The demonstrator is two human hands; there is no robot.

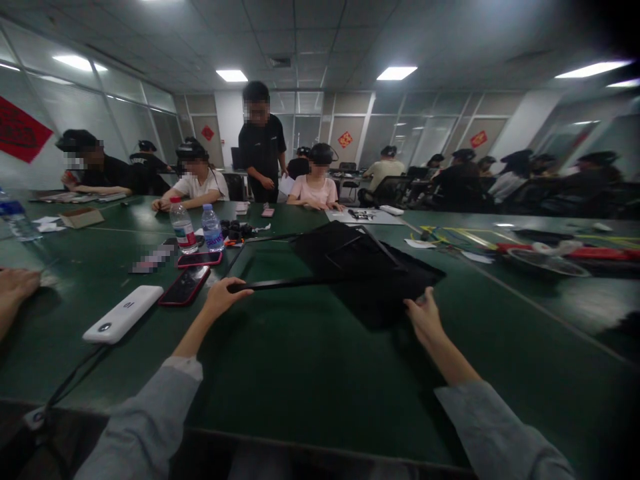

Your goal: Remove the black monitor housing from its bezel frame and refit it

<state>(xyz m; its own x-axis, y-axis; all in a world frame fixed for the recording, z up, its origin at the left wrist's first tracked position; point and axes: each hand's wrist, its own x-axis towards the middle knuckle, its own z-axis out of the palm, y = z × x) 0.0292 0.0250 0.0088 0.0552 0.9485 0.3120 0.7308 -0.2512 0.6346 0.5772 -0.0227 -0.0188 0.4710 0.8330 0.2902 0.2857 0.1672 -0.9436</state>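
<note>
My left hand [225, 295] grips the near left corner of a thin black rectangular frame [295, 283], with thumb and fingers closed round the bar. The frame slants over the table and reaches right to a black panel [370, 300]. On the panel's upper face lies a smaller dark piece with raised edges, too dark to make out. My right hand [425, 317] pinches the panel's near right edge. The panel's front corner seems raised off the green table [280, 380]; whether panel and frame are joined cannot be seen.
Left of my left hand lie a white power bank [124, 313] with a cable, two phones [185, 285] and two bottles [213, 230]. Another person's hand [17, 287] rests at the far left. A metal bowl [547, 262] and yellow cords are to the right. People sit opposite.
</note>
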